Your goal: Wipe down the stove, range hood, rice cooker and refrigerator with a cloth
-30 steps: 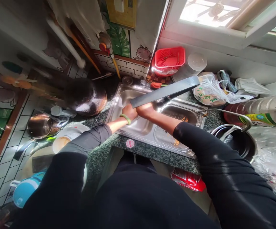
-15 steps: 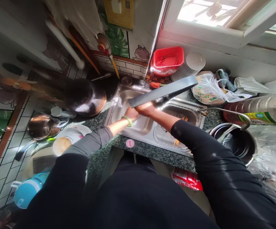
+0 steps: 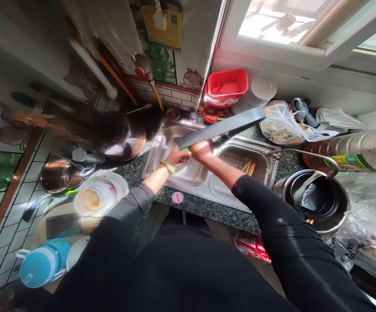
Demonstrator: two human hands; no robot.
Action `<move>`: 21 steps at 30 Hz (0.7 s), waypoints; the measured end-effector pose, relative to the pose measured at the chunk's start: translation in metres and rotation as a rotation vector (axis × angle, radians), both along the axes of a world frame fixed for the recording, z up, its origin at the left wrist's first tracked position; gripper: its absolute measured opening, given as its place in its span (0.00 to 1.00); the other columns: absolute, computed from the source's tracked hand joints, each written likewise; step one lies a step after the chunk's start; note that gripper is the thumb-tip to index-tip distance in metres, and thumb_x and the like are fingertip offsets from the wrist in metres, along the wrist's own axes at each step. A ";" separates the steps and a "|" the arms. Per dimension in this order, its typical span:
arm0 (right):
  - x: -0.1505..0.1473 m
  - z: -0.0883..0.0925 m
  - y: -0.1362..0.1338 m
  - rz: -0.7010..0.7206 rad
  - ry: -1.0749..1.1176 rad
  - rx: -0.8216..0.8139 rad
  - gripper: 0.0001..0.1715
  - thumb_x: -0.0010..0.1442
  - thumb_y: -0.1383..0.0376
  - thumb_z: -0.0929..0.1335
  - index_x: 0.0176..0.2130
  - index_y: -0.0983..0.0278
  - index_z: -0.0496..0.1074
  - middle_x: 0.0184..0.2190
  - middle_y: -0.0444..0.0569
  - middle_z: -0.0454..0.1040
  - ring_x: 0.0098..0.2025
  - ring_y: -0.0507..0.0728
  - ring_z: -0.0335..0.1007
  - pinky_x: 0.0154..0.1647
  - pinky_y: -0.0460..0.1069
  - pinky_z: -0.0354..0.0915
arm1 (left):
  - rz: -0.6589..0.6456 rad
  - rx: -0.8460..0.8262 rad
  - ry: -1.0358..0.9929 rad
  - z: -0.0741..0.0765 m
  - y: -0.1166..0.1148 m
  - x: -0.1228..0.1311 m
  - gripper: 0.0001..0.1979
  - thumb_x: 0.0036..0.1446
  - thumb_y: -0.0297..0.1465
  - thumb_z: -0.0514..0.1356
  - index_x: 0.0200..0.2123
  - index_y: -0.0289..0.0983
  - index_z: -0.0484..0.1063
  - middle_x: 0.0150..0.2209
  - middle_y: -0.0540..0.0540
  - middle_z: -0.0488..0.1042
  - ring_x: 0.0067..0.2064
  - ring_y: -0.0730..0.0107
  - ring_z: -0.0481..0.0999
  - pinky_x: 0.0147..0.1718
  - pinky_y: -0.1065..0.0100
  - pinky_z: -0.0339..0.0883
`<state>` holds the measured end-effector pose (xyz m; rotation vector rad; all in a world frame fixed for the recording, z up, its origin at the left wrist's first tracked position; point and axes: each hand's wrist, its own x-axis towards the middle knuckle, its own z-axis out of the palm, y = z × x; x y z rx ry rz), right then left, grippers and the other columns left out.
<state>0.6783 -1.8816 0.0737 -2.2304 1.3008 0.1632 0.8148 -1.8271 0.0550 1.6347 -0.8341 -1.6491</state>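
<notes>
My left hand [image 3: 174, 157], wearing a pale green bangle [image 3: 167, 167], is over the left basin of a stainless steel double sink [image 3: 188, 182], near its drain [image 3: 185, 160]. A small green item [image 3: 184, 149] shows at its fingertips, mostly hidden. My right hand [image 3: 201, 151] is close beside it, under a long, flat dark-grey bar [image 3: 222, 128] that slants up over the sink. The right hand seems to grip the bar. What the bar is, I cannot tell.
An upturned dark wok [image 3: 118, 136] lies left of the sink. A wire rack with chopsticks [image 3: 248, 167] sits in the right basin. Nearby are a steel pot [image 3: 316, 201], a large bottle [image 3: 353, 151], a red basket [image 3: 227, 88], a plastic bag [image 3: 287, 123] and a plate with a cup [image 3: 93, 199].
My hands have shifted slightly, with the left hand now nearer the drain and the green item showing. The view has turned, bringing more of the pot and the lower-left counter into sight.
</notes>
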 end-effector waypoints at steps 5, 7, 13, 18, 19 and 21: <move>-0.008 -0.006 0.020 -0.175 -0.219 0.045 0.28 0.64 0.64 0.75 0.60 0.72 0.73 0.56 0.64 0.79 0.56 0.66 0.77 0.57 0.54 0.72 | 0.283 -0.058 0.164 -0.005 0.006 0.010 0.20 0.46 0.26 0.69 0.45 0.39 0.74 0.44 0.47 0.79 0.43 0.67 0.78 0.43 0.66 0.74; -0.011 -0.008 0.025 -0.333 -0.389 0.161 0.24 0.66 0.65 0.73 0.59 0.68 0.74 0.54 0.58 0.80 0.54 0.63 0.78 0.57 0.53 0.73 | 0.310 -0.091 0.188 -0.008 0.007 0.010 0.19 0.47 0.26 0.67 0.45 0.38 0.75 0.47 0.46 0.80 0.46 0.67 0.79 0.46 0.66 0.74; -0.035 -0.005 0.025 -0.601 -0.678 0.541 0.21 0.74 0.50 0.66 0.46 0.62 0.80 0.40 0.51 0.84 0.40 0.60 0.83 0.46 0.53 0.78 | 0.366 -0.030 0.203 -0.002 0.006 0.021 0.10 0.50 0.33 0.70 0.35 0.37 0.77 0.34 0.48 0.79 0.39 0.65 0.79 0.39 0.68 0.74; -0.057 -0.004 0.015 -0.573 -1.049 0.699 0.31 0.75 0.42 0.60 0.53 0.58 0.79 0.56 0.51 0.83 0.52 0.61 0.83 0.54 0.58 0.79 | 0.303 0.039 0.333 0.015 -0.005 0.041 0.11 0.56 0.38 0.68 0.39 0.37 0.78 0.40 0.43 0.83 0.44 0.58 0.83 0.48 0.56 0.79; -0.055 -0.008 0.013 -0.568 -1.020 0.642 0.35 0.76 0.42 0.57 0.53 0.60 0.80 0.55 0.51 0.83 0.52 0.59 0.83 0.55 0.57 0.78 | 0.302 0.057 0.321 0.017 -0.008 0.041 0.10 0.56 0.37 0.68 0.39 0.37 0.78 0.40 0.43 0.83 0.45 0.57 0.83 0.50 0.54 0.78; -0.045 -0.017 0.009 -0.570 -0.885 0.473 0.41 0.76 0.43 0.52 0.49 0.65 0.81 0.52 0.51 0.84 0.50 0.56 0.82 0.57 0.52 0.76 | 0.319 0.081 0.253 0.019 -0.011 0.038 0.08 0.56 0.33 0.69 0.38 0.38 0.78 0.38 0.45 0.82 0.45 0.59 0.83 0.53 0.54 0.77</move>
